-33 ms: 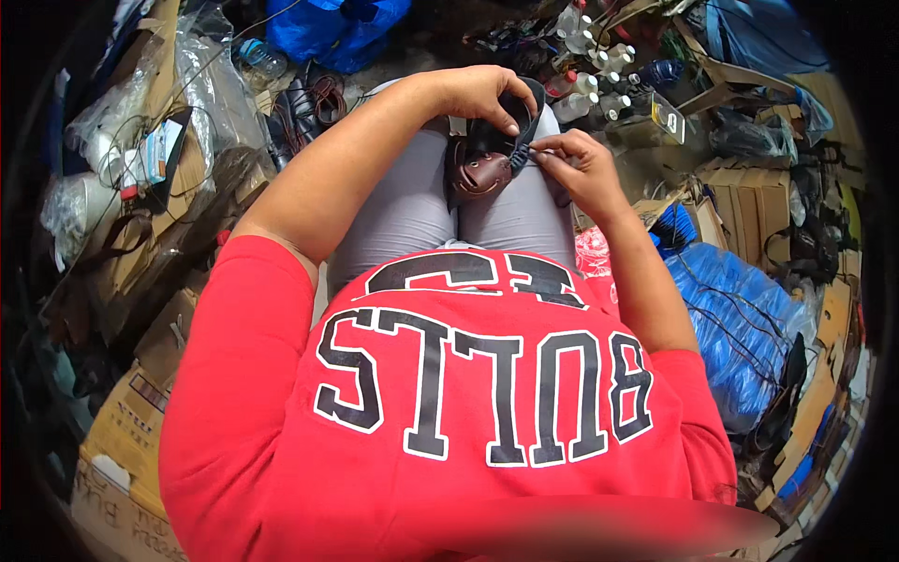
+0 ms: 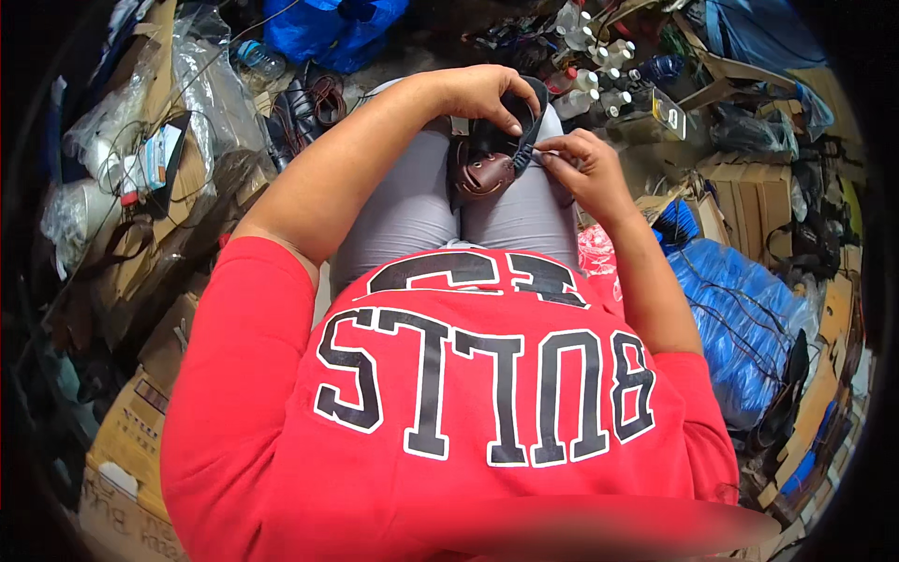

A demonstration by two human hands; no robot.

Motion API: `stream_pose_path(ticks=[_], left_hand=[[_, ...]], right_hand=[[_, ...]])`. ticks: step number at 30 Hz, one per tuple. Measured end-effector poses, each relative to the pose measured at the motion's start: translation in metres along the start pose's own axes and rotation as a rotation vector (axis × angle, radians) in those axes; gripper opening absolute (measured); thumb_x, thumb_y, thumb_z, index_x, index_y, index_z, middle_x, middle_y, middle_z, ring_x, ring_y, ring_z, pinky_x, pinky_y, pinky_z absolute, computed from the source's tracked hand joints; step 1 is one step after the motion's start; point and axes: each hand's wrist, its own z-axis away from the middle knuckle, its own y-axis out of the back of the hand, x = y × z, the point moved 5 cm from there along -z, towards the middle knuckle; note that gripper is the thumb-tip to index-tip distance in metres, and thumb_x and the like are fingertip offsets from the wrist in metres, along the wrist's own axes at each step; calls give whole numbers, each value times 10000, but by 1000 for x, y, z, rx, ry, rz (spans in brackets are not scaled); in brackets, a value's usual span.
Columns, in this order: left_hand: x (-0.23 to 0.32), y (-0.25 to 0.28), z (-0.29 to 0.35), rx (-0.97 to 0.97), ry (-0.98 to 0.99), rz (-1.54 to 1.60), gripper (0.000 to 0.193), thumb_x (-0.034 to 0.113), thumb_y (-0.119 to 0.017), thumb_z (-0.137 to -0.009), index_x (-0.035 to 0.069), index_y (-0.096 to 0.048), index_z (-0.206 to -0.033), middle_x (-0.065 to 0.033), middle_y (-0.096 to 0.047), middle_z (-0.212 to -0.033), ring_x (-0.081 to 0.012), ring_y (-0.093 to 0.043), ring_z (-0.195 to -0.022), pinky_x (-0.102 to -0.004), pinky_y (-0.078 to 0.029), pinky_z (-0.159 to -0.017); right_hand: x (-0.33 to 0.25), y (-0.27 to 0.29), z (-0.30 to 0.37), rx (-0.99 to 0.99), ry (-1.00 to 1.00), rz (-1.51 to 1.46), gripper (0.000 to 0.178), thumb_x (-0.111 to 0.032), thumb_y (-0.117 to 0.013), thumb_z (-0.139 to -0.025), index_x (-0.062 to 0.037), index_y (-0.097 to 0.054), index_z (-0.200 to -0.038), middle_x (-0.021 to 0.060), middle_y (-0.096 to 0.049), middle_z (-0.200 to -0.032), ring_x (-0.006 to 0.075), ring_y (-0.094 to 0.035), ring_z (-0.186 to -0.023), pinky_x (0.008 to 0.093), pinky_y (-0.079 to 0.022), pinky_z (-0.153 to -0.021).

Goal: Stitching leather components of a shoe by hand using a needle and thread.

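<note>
A brown leather shoe (image 2: 487, 176) with black inner and edge parts rests on my lap, over my grey-clad thighs. Around its black far edge curls my left hand (image 2: 496, 101), thumb on one side and fingers on the other. My right hand (image 2: 582, 167) is at the shoe's right side, with thumb and forefinger pinched together. Something thin, perhaps a thread or lace, seems to run from that pinch to dark gathered loops (image 2: 526, 155) on the shoe's edge; it is too small to name surely.
Plastic bottles (image 2: 582, 94) stand ahead on the right. Flattened cardboard (image 2: 744, 201) and a blue plastic-wrapped bundle (image 2: 730, 318) lie to my right. On the left are clear plastic bags (image 2: 211, 80), and dark shoes (image 2: 295, 112) sit beyond my left forearm. A blue bag (image 2: 332, 33) is at the far side.
My right hand has shifted very slightly right and toward me, still pinched beside the shoe. My left hand keeps the same hold.
</note>
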Motion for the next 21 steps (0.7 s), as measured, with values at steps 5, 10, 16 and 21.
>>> stream_pose_path(ticks=[5,10,16,21], left_hand=[[5,-1,-12,-101,-79,54,375,150,-780,-680,123,-665,-1036,-79,-554,-968,-231,-539,-971,-336,-419,-872],[10,-6,-22,-137,-74,-28,389,135,-800,-645,105,-666,-1009,-78,-569,-967,-228,-557,-950,-327,-436,-849],[24,-7,-7,305,-140,-145,620,169,-838,-562,81,-567,-1112,-101,-559,-1085,-267,-517,-1062,-355,-418,-923],[31,-20,31,360,-163,-214,406,134,-776,-647,89,-608,-1015,-111,-545,-1074,-274,-527,-1044,-358,-434,-897]], right_hand=[[-18,4,3,43,91,134,120,-101,-692,-764,-76,-705,-880,103,-592,-744,235,-595,-691,320,-467,-633],[-6,0,9,60,-66,17,103,-110,-709,-751,-70,-702,-846,103,-610,-769,236,-599,-695,316,-470,-638],[-4,6,33,102,-92,31,191,-186,-734,-740,-66,-699,-885,70,-602,-741,170,-580,-678,289,-464,-625],[-5,32,14,258,8,-86,425,-291,-762,-725,-70,-632,-1064,105,-612,-796,180,-587,-735,286,-463,-642]])
